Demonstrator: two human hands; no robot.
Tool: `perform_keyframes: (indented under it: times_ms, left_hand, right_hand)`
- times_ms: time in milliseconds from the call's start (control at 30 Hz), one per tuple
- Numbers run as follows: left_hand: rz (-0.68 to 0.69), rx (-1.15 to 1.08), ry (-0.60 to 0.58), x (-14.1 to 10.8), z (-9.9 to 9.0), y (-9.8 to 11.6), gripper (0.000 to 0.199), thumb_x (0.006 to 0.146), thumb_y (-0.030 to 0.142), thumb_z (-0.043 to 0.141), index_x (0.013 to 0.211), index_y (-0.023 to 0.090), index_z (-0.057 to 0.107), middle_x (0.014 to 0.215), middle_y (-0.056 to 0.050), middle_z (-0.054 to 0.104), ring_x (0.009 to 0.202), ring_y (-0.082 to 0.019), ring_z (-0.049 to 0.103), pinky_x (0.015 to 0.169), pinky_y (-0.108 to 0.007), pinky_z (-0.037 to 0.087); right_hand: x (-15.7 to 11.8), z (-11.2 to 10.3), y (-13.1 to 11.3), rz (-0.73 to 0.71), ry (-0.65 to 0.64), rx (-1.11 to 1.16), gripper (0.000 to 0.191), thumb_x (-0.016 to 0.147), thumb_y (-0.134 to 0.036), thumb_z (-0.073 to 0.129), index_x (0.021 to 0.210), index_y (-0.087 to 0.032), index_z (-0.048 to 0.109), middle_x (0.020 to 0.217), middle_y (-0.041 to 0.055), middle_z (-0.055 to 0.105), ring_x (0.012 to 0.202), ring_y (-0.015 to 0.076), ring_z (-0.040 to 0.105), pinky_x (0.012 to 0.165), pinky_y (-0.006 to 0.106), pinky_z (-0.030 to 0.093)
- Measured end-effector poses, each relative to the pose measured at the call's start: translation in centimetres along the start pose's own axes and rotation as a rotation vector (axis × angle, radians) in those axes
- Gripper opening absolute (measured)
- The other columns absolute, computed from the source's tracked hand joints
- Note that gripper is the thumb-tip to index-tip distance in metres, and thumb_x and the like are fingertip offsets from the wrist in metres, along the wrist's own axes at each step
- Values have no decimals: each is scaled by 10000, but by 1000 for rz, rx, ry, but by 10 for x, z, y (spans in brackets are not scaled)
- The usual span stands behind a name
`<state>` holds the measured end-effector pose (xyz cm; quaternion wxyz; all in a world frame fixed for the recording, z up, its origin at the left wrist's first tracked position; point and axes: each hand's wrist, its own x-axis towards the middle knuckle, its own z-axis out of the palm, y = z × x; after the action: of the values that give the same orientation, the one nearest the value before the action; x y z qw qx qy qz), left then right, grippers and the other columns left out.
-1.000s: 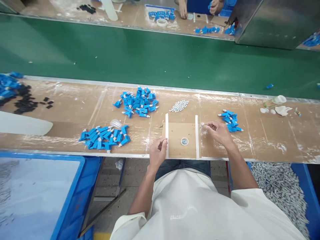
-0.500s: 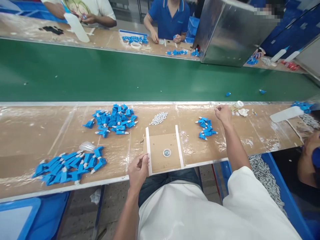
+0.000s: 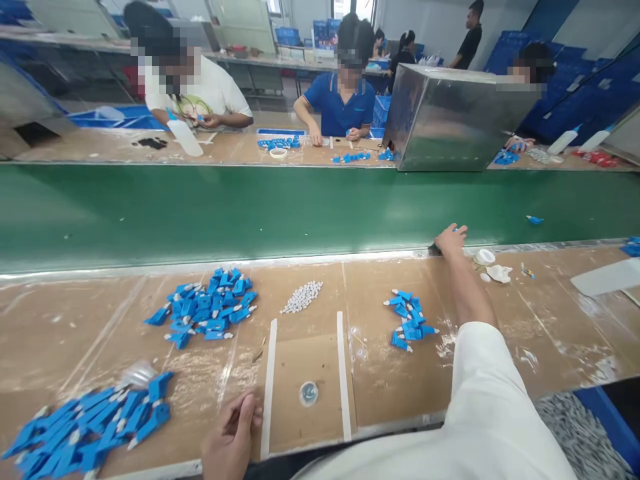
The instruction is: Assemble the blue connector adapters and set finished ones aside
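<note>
My right hand (image 3: 452, 240) reaches over the near edge of the green belt (image 3: 320, 208). Its fingers are closed around a small blue plastic part (image 3: 455, 230), mostly hidden by them. My left hand (image 3: 233, 432) rests at the table's front edge, left of a white tape strip (image 3: 269, 390). Its fingers are curled with the thumb against them; what they hold, if anything, is hidden. Between the two strips sits a small round clear dish (image 3: 309, 394). Beyond it lies a pile of small whitish pieces (image 3: 303, 297). A small group of blue parts with pale tips (image 3: 411, 321) lies to the right.
Two larger piles of blue parts, one farther back (image 3: 207, 308) and one nearer (image 3: 95, 427), cover the left. A jar (image 3: 484, 257) and a white bottle (image 3: 607, 277) are on the right. Another blue part (image 3: 535, 219) lies on the belt. Co-workers sit across, beside a metal box (image 3: 440, 120).
The view has tilted up. My right hand has moved forward from above the table to the belt and closed around a blue part there. My left hand stays beside the tape strip.
</note>
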<state>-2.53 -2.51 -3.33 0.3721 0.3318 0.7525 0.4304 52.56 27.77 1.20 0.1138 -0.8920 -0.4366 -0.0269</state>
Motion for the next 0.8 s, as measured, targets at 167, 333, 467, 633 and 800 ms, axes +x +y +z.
perform_keyframes:
  times_ms: [167,333,467,633,800]
  left_hand:
    - [-45,61,66,3,4,-3,534,531,861,699,700,357,755,553,39,679,502,-241,639,563,-441,604]
    - [-51,44,115,3,9,1,605,503,867,719,700,297,755,544,11,664,475,-207,601,506,-376,572]
    - [-37,-45,63,3,8,1,673,542,829,754,789,202,760,600,-16,687,506,-163,606,523,-306,556]
    - [10,-190,10,6,3,7,669,588,786,781,826,162,741,638,-31,686,520,-132,591,507,-259,516]
    - [233,-231,-32,-5,0,35,549,721,718,745,858,186,756,725,-51,725,635,-160,665,638,-295,582]
  right_hand:
    - [26,13,1,128,7,127,627,905,-338,666,1371,38,479,1459,415,297,1312,451,456,1003,501,435]
    - [19,6,-14,96,2,310,662,884,-392,676,1300,97,515,1390,422,378,1363,477,383,1052,544,391]
    - [-9,-15,-51,-26,-78,522,445,861,-390,682,1104,-18,648,1185,329,597,1251,447,511,969,571,469]
    - [-115,-43,-110,-233,-297,789,171,893,-333,589,974,-186,622,918,94,683,840,228,675,767,399,596]
    - [-275,-91,-120,-461,-798,1395,292,796,-414,740,992,-253,594,991,45,647,787,166,632,699,323,587]
